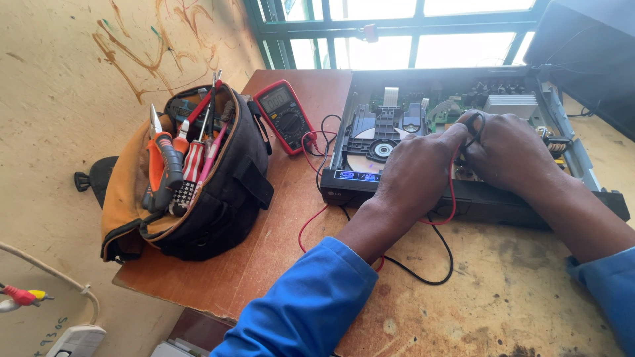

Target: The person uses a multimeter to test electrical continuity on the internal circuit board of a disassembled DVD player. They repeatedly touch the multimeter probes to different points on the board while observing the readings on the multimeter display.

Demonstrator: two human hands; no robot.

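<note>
Blue-sleeved arms reach forward — both hands (463,155) pressed together, pinching meter probe leads (452,192) over the opened disc player (397,132).

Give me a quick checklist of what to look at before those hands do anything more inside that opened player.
1. Cover off the disc player, circuit boards exposed: ok.
2. Front display lit, so the unit appears powered while open: not ok.
3. Left hand and right hand both over the open chassis, pinching the black probe lead: ok.
4. Red lead and black lead run back towards the red multimeter: ok.
5. Multimeter dial setting and reading: cannot tell, too small.
6. Where the probe tips touch the board: cannot tell, hidden by the hands.
</note>
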